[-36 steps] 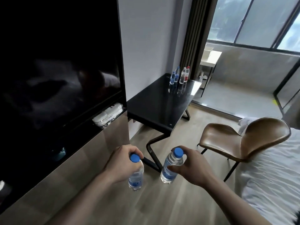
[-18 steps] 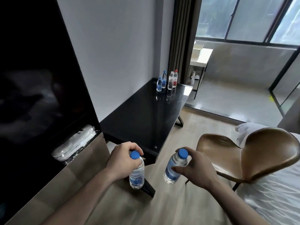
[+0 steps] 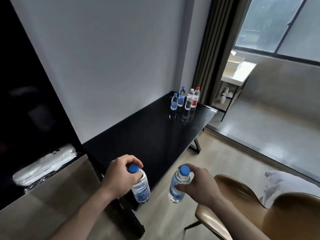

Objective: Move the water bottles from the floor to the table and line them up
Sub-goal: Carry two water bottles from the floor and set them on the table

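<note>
So the black worktop (image 3: 147, 135) had loads of free glossy surface, pretty much everything from its near end up to the far end by the curtain (image 3: 213, 49). Its long left edge sat against the white wall (image 3: 112, 58), the right edge faced open wood floor (image 3: 216, 161), and a brown chair (image 3: 242, 205) crowded the near right. Four bottles (image 3: 185, 100) stood clustered at the far end: three with blue or pale caps, one red-capped. My left hand (image 3: 121, 177) was wrapped around the neck of one blue-capped bottle (image 3: 141, 187) over the worktop's near right edge. My right hand (image 3: 199, 186) gripped a second bottle (image 3: 178, 186) just off that edge, above the floor. Six bottles total.
</note>
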Demonstrator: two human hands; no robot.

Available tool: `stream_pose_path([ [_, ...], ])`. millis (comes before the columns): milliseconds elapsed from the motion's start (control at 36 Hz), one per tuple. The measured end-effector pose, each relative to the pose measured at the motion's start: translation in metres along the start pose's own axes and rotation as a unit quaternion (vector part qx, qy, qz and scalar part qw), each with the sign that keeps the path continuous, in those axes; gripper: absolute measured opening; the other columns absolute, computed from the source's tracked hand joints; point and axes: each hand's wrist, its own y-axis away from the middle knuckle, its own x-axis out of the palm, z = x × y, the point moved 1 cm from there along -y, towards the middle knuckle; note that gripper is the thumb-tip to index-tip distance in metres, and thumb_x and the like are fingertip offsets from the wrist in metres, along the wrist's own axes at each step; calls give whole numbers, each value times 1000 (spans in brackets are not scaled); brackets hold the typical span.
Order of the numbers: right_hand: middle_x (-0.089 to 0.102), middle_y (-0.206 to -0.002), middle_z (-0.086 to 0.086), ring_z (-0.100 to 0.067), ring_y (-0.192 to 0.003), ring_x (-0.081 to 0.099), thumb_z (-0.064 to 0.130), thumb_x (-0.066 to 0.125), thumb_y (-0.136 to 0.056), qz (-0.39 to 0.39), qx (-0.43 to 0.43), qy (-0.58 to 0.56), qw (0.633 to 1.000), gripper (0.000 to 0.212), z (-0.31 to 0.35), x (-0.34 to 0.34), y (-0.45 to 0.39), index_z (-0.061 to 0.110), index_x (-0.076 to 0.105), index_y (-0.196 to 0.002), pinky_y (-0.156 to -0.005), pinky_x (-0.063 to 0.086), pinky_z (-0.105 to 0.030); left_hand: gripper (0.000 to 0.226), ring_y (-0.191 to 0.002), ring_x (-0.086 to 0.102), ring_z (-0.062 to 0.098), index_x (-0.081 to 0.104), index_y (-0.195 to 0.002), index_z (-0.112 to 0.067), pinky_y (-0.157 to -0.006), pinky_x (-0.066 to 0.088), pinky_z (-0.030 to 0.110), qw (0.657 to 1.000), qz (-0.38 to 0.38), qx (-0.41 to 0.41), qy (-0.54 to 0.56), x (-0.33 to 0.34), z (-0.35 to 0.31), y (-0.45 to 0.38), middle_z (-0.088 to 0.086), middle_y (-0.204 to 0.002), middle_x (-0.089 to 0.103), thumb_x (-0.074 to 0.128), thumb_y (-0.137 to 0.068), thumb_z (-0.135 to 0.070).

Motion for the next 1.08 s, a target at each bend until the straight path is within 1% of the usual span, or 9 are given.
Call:
stream_pose_path([
  [139, 70, -92, 17, -6, -85, 65, 54, 80, -64, 5, -21, -17, 1000, 44, -24, -12, -73, 41, 60, -101, -73, 58, -31, 23, -62, 61, 1, 71, -74, -33, -58, 48, 15, 1000, 2, -10, -14, 22, -5, -58, -22, -74, 67, 79, -68, -12],
  [278, 69, -92, 20, -3, -86, 65, 56, 79, -62, 5, -33, -13, 999, 47, -43, -23, -149, 45, 57, -102, -73, 59, -30, 22, -58, 57, -2, 70, -74, -32, -55, 43, 12, 999, 20, -7, -29, 47, -3, -127, -27, -69, 64, 75, -70, -10],
  [444, 68, -91, 23, -2, -85, 64, 59, 78, -59, 7, -24, 11, 1000, 52, -59, -41, -231, 48, 54, -105, -72, 59, -31, 22, -65, 60, -3, 68, -75, -32, -58, 44, 12, 999, 34, -7, -31, 66, -6, -211, -28, -76, 64, 75, -72, -12],
  [611, 64, -94, 23, 0, -87, 62, 47, 87, -67, -1, -20, 15, 1000, 49, -60, -61, -293, 45, 56, -105, -73, 51, -17, 25, -74, 64, 0, 67, -79, -32, -59, 51, 14, 999, 37, -7, -21, 76, -13, -279, -16, -82, 67, 74, -74, -9],
  [778, 67, -89, 22, 3, -82, 61, 48, 86, -64, 6, -13, 22, 1000, 46, -61, -74, -351, 43, 59, -101, -69, 50, -19, 24, -74, 65, 3, 68, -79, -33, -63, 54, 18, 1000, 27, -10, -6, 78, -19, -332, -19, -82, 67, 75, -73, -12],
  [861, 67, -89, 24, 1, -83, 64, 54, 82, -60, 18, -18, 24, 999, 48, -61, -75, -383, 44, 58, -100, -73, 56, -27, 24, -74, 65, 3, 68, -78, -34, -66, 55, 20, 1000, 16, -12, -8, 81, -18, -351, -22, -83, 67, 75, -72, -11],
  [917, 67, -88, 25, 2, -84, 63, 55, 79, -56, 25, -21, 22, 999, 50, -62, -75, -403, 45, 58, -100, -74, 56, -30, 24, -73, 64, 1, 68, -78, -34, -64, 51, 17, 1000, 8, -18, -12, 83, -16, -362, -23, -84, 66, 75, -73, -11],
  [1000, 68, -90, 26, 5, -85, 63, 53, 81, -57, 43, -35, 9, 998, 50, -64, -75, -434, 45, 59, -101, -75, 55, -27, 24, -72, 62, -2, 67, -78, -34, -63, 48, 15, 999, -6, -29, -27, 88, -12, -379, -25, -84, 65, 75, -75, -11],
  [1083, 69, -90, 25, 6, -85, 64, 55, 79, -55, 64, -55, -7, 996, 49, -69, -73, -467, 46, 59, -99, -74, 56, -23, 26, -78, 63, -3, 67, -79, -34, -66, 51, 17, 998, -19, -47, -37, 94, -9, -397, -26, -89, 64, 75, -77, -9],
])
